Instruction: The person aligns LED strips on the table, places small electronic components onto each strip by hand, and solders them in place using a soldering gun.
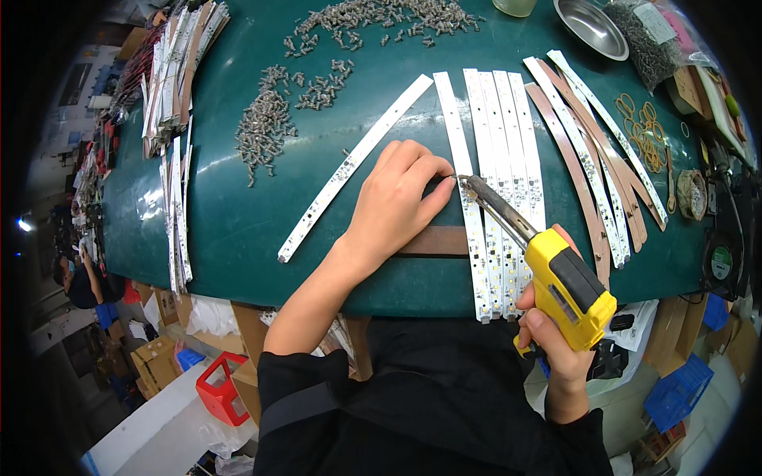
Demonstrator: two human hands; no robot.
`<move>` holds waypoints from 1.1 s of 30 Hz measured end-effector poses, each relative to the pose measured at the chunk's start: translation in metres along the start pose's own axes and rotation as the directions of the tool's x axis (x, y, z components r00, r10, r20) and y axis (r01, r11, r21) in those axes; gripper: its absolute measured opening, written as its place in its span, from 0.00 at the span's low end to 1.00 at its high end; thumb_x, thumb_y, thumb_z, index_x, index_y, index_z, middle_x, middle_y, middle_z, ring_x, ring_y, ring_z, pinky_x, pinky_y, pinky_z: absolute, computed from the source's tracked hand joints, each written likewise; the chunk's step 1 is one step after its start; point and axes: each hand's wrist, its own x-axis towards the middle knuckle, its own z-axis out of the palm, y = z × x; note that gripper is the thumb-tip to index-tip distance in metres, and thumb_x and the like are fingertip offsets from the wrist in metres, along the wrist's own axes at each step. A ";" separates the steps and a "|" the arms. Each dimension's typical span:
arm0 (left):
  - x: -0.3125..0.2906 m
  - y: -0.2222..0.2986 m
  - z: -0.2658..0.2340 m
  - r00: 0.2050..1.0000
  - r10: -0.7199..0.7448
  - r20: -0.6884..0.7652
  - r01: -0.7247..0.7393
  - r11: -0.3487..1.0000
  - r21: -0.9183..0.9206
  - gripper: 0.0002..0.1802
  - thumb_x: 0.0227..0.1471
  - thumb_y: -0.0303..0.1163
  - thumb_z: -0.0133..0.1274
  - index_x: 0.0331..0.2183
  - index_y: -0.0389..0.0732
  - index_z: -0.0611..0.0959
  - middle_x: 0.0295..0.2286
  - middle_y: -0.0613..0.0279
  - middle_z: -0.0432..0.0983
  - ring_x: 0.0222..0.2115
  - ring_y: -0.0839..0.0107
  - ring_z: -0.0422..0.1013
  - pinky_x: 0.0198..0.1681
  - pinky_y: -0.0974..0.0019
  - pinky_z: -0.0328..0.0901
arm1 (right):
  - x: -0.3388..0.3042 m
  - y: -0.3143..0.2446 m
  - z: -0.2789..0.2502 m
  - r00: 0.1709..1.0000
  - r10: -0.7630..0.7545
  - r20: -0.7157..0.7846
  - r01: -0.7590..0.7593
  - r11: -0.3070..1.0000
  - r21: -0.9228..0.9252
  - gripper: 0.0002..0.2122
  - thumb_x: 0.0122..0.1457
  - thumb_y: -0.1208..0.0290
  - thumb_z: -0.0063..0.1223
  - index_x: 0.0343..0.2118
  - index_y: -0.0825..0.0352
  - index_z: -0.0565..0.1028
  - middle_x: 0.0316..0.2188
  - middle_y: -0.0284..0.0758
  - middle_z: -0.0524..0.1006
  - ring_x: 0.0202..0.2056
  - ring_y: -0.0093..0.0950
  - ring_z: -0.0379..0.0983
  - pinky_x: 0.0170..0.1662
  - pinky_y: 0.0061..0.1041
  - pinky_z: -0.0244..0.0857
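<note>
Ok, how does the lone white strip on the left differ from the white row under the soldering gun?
Pose: the lone white strip slants, far end rightward; strips in the white row run more nearly straight away from the person.
Tool: the soldering gun extends over the white row, not over the lone white strip.
Shared: both have narrow white strips with small components, on the green table.

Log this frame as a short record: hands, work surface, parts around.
Right hand: holds yellow soldering gun
Left hand: beside gun's tip; anything pinched is too small to tell
Surface: green table
Below gun: white strips, side by side
Far side: loose small metal parts, metal bowl
Right side: rubber bands
Left side: piled strips
</note>
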 end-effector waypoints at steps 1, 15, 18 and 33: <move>0.000 0.000 0.000 1.000 0.002 0.000 -0.002 1.000 0.001 0.07 0.42 0.23 0.60 0.28 0.37 0.80 0.27 0.60 0.71 0.30 0.63 0.68 0.34 0.64 0.64 | 0.000 0.000 0.000 1.000 0.002 0.003 -0.002 1.000 -0.014 0.34 0.50 0.82 0.52 0.62 0.70 0.54 0.31 0.37 0.74 0.31 0.20 0.72 0.27 0.16 0.71; 0.000 0.000 0.000 1.000 -0.013 0.003 0.013 1.000 -0.011 0.07 0.43 0.24 0.60 0.29 0.37 0.80 0.27 0.60 0.71 0.30 0.65 0.69 0.33 0.66 0.65 | 0.002 0.004 0.002 0.997 -0.076 -0.007 0.076 0.997 0.031 0.34 0.50 0.85 0.51 0.62 0.72 0.53 0.30 0.36 0.73 0.31 0.19 0.71 0.26 0.15 0.69; 0.000 0.001 -0.001 1.000 -0.023 0.005 0.023 1.000 -0.016 0.07 0.43 0.23 0.59 0.29 0.37 0.80 0.27 0.60 0.71 0.30 0.65 0.69 0.33 0.66 0.65 | 0.001 0.003 0.002 0.998 -0.060 0.002 0.060 0.997 -0.041 0.35 0.50 0.80 0.52 0.62 0.73 0.51 0.31 0.40 0.72 0.30 0.23 0.70 0.24 0.19 0.70; 0.002 0.004 -0.002 1.000 -0.005 -0.004 0.005 1.000 -0.024 0.06 0.42 0.23 0.58 0.28 0.37 0.79 0.27 0.58 0.71 0.32 0.59 0.69 0.36 0.62 0.64 | 0.000 0.004 -0.001 0.997 -0.071 0.011 0.071 0.996 0.046 0.33 0.48 0.83 0.54 0.60 0.73 0.57 0.33 0.41 0.74 0.28 0.23 0.72 0.24 0.20 0.71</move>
